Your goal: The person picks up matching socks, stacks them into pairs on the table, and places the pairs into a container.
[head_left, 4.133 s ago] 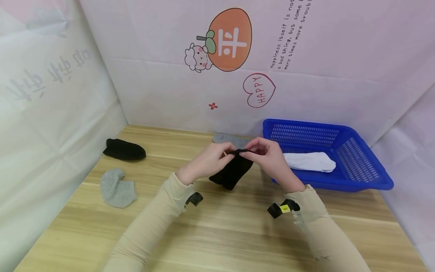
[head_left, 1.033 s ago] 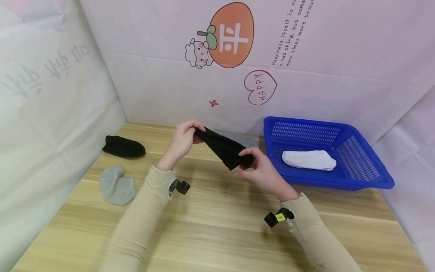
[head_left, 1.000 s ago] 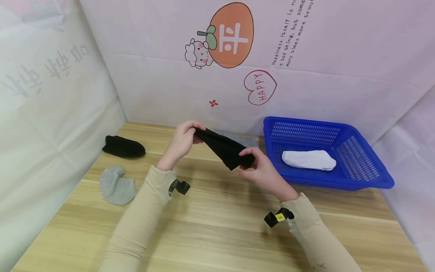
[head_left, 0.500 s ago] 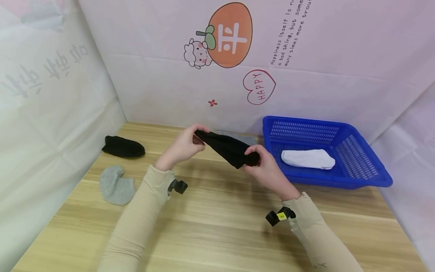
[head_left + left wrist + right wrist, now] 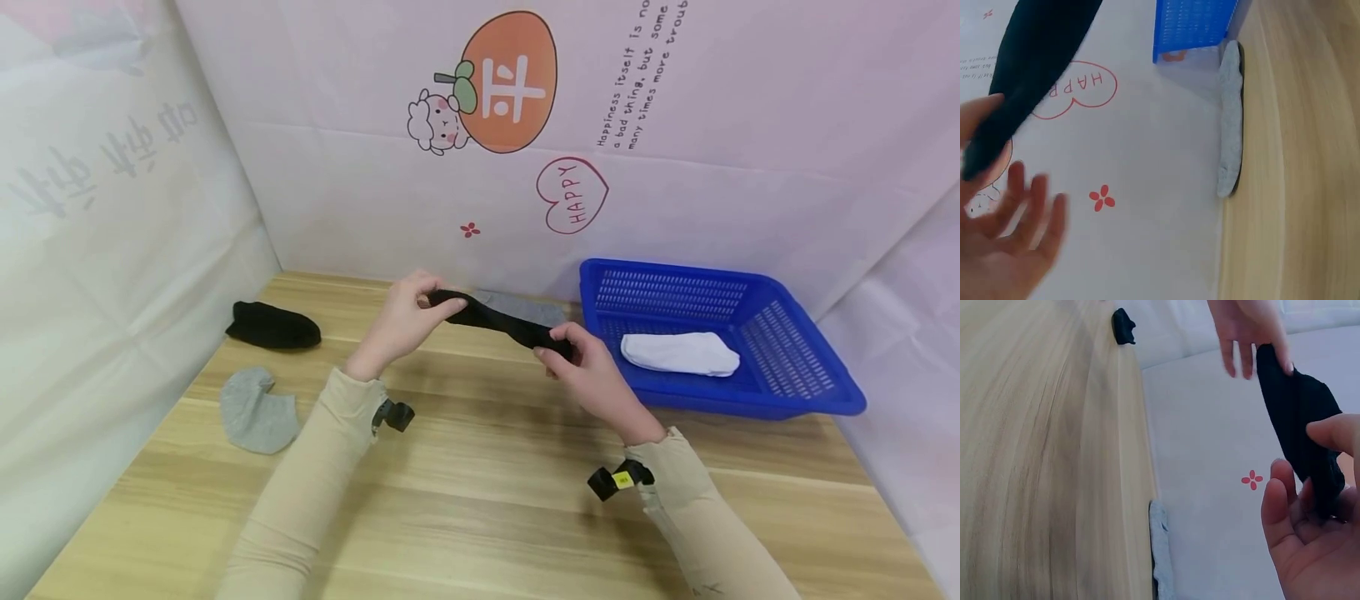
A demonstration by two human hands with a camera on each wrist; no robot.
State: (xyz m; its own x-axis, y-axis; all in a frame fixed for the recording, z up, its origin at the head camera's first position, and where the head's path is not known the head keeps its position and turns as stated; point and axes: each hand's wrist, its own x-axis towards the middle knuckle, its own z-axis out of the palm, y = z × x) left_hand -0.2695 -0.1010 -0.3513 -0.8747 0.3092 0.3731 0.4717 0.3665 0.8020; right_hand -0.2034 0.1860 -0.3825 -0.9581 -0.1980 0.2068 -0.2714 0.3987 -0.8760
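Observation:
A black sock (image 5: 495, 321) is stretched between both hands above the table, slightly twisted along its length. My left hand (image 5: 401, 321) pinches its left end between thumb and forefinger; in the left wrist view the other fingers (image 5: 1038, 206) are spread away from the cloth. My right hand (image 5: 596, 379) pinches the lower right end, thumb on the near side, as the right wrist view also shows on the black sock (image 5: 1300, 419). Behind it, a grey sock (image 5: 525, 308) lies along the back edge of the table, partly covered in the head view.
A blue basket (image 5: 750, 407) at the back right holds a white sock (image 5: 678, 353). On the left lie another black sock (image 5: 273, 325) and a bent light grey sock (image 5: 257, 412). A printed white sheet (image 5: 360, 192) hangs behind the wooden table (image 5: 465, 500).
Earlier both hands were close together at one edge of the black sock. They moved apart, drawing it out sideways, and lately turned it, so it now looks narrower.

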